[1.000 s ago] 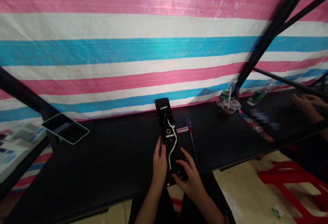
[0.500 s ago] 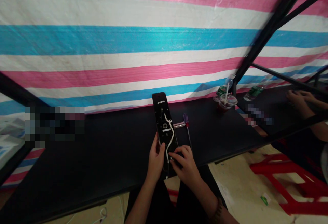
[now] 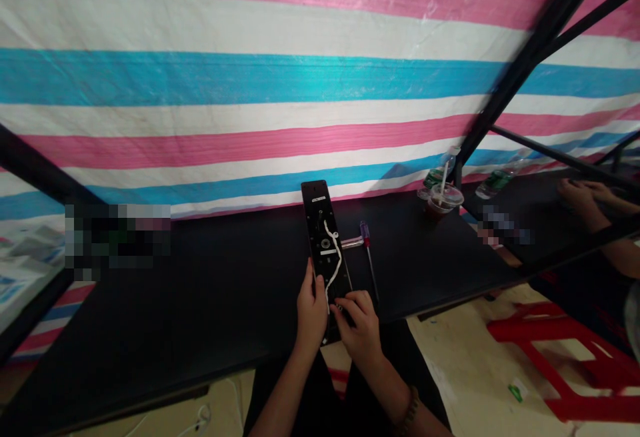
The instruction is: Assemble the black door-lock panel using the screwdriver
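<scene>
A long black device panel [image 3: 314,214] lies face down or open-backed on the table, its lower end near the table's front edge. White labels, small holes and a round fitting show on it. A white cable [image 3: 341,260] runs loosely down its length. My left hand [image 3: 312,310] grips the panel's lower left side, thumb on top. My right hand [image 3: 361,327] is closed in a pinch over the lower right part; a tiny shiny piece shows at the fingertips, too small to name. To the right lies a screwdriver [image 3: 365,232] with a purple and red handle.
A shiny pinkish bar [image 3: 352,242] lies between panel and screwdriver. A lidded drink cup [image 3: 444,200] and a plastic bottle [image 3: 431,178] stand at the back right of the black table [image 3: 225,290]. Beyond the frame are a person's hands [image 3: 585,194] and a red stool [image 3: 540,357].
The panel and both hands appear slightly further right in the view. My right fingers have drawn closer together over the panel's lower right part. The left hand keeps its hold.
</scene>
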`<state>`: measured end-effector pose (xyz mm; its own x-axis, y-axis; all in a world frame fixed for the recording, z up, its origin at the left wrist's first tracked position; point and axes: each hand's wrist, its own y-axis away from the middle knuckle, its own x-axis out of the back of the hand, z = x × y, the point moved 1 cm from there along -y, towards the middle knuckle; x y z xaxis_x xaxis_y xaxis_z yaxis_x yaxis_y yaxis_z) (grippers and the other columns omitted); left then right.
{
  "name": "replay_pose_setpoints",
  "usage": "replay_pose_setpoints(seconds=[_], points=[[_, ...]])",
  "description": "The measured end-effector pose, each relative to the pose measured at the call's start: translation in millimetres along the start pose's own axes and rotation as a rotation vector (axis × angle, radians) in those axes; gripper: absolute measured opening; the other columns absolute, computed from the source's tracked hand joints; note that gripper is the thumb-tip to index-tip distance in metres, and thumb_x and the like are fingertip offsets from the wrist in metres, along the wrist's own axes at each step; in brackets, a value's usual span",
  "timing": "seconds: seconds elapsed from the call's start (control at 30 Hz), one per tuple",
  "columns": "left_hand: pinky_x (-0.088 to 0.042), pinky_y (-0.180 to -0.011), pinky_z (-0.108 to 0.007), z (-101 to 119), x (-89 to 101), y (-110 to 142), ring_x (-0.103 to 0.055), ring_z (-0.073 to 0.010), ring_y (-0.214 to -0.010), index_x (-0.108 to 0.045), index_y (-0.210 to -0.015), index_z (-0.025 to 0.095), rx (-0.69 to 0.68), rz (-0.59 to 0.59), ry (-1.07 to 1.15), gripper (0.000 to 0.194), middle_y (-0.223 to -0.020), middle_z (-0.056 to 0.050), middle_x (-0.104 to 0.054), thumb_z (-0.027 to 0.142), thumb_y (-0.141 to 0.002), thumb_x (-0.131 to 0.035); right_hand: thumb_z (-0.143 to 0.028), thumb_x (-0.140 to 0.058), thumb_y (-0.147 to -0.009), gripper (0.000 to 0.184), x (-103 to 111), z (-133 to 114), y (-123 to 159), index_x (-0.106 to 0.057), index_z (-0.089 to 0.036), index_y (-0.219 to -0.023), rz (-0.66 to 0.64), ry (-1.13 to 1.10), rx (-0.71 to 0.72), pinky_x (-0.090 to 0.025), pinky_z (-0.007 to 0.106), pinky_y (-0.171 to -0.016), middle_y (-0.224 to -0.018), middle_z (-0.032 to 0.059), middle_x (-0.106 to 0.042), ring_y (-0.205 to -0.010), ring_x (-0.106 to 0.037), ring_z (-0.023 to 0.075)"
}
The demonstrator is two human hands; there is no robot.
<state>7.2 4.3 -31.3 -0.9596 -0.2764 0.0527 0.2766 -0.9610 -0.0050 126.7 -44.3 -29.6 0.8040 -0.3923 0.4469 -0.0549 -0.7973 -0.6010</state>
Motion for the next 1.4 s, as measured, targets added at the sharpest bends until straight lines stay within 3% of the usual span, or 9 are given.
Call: replay_pose_setpoints(seconds=[0.1,0.2,0.57,0.8,1.0,1.1,1.2,1.3,1.4], points=[[-0.027,-0.124,-0.040,1,0.3,0,-0.039,-0.0239,-0.148,-0.046,-0.150,0.021,0.005,-0.012,0.011,0.053,-0.157,-0.009,-0.047,0.036,-0.099,-0.048,-0.020,-0.061,-0.094,0.028,11,2,-3,-0.068,-0.025,-0.121,-0.148,-0.048,0.019,-0.057,0.038,-0.079,-0.101,0.0088,-0.065,-0.093,-0.061,0.0231],[-0.026,-0.125,-0.039,2,-0.8,1,-0.038,-0.0228,-0.148,-0.045,-0.151,0.020,0.001,-0.017,0.016,0.053,-0.157,-0.008,-0.046,0.035,-0.100,-0.046,-0.017,-0.057,-0.096,0.029,19,6,-8,-0.070,-0.026,-0.120,-0.229,-0.069,0.068,-0.056,0.036,-0.078,-0.099,0.0081,-0.066,-0.092,-0.062,0.0224],[-0.028,-0.124,-0.037,-1,-1.7,3,-0.040,-0.0219,-0.147,-0.044,-0.152,0.018,-0.031,0.001,-0.046,0.053,-0.157,-0.009,-0.047,0.034,-0.101,-0.043,-0.008,-0.057,-0.095,0.025,-3,2,8,-0.069,-0.022,-0.111,0.067,-0.051,0.121,-0.055,0.035,-0.072,-0.088,0.0065,-0.066,-0.083,-0.061,0.0202],[-0.029,-0.124,-0.040,-5,-2.4,3,-0.039,-0.0223,-0.148,-0.047,-0.150,0.019,-0.045,0.020,-0.067,0.052,-0.157,-0.010,-0.047,0.034,-0.100,-0.042,-0.016,-0.058,-0.097,0.022,5,7,5,-0.071,-0.023,-0.114,-0.045,-0.039,0.110,-0.058,0.034,-0.072,-0.093,0.0077,-0.067,-0.085,-0.064,0.0205],[-0.040,-0.117,-0.040,-5,-1.1,8,-0.049,-0.0229,-0.141,-0.039,-0.153,0.021,-0.059,0.066,-0.059,0.054,-0.154,-0.013,-0.048,0.036,-0.101,-0.041,-0.014,-0.062,-0.096,0.014,-4,12,11,-0.070,-0.021,-0.104,0.031,-0.043,0.123,-0.056,0.032,-0.068,-0.084,0.0054,-0.065,-0.078,-0.063,0.0187],[-0.053,-0.100,-0.037,11,44.8,-22,-0.062,-0.0207,-0.122,-0.034,-0.153,0.024,-0.183,0.310,-0.099,0.052,-0.154,-0.016,-0.043,0.036,-0.102,-0.039,-0.019,-0.064,-0.095,0.017,-4,14,14,-0.070,-0.021,-0.111,0.011,-0.061,0.105,-0.058,0.032,-0.070,-0.089,0.0064,-0.064,-0.082,-0.065,0.0195],[-0.051,-0.101,-0.038,37,131.2,-81,-0.060,-0.0236,-0.119,-0.046,-0.141,0.018,-0.314,0.606,-0.357,0.047,-0.144,-0.018,-0.049,0.034,-0.097,-0.050,-0.026,-0.066,-0.095,0.033,0,16,15,-0.064,-0.021,-0.128,-0.011,-0.097,0.068,-0.060,0.032,-0.073,-0.101,0.0094,-0.065,-0.088,-0.067,0.0206],[-0.044,-0.109,-0.047,55,221.4,-147,-0.047,-0.0321,-0.134,-0.038,-0.143,0.011,-0.057,0.991,-0.616,0.065,-0.145,-0.023,-0.045,0.034,-0.088,-0.063,-0.026,-0.061,-0.097,0.032,4,16,15,-0.063,-0.020,-0.128,0.015,-0.113,0.044,-0.061,0.031,-0.074,-0.106,0.0107,-0.066,-0.089,-0.069,0.0203],[-0.035,-0.108,-0.068,57,276.7,-197,-0.038,-0.0481,-0.139,-0.018,-0.148,0.001,0.136,1.095,-0.637,0.102,-0.146,-0.037,-0.037,0.045,-0.076,-0.076,-0.027,-0.058,-0.098,0.027,6,15,15,-0.064,-0.020,-0.124,0.025,-0.114,0.068,-0.062,0.032,-0.075,-0.107,0.0114,-0.067,-0.092,-0.069,0.0213]])
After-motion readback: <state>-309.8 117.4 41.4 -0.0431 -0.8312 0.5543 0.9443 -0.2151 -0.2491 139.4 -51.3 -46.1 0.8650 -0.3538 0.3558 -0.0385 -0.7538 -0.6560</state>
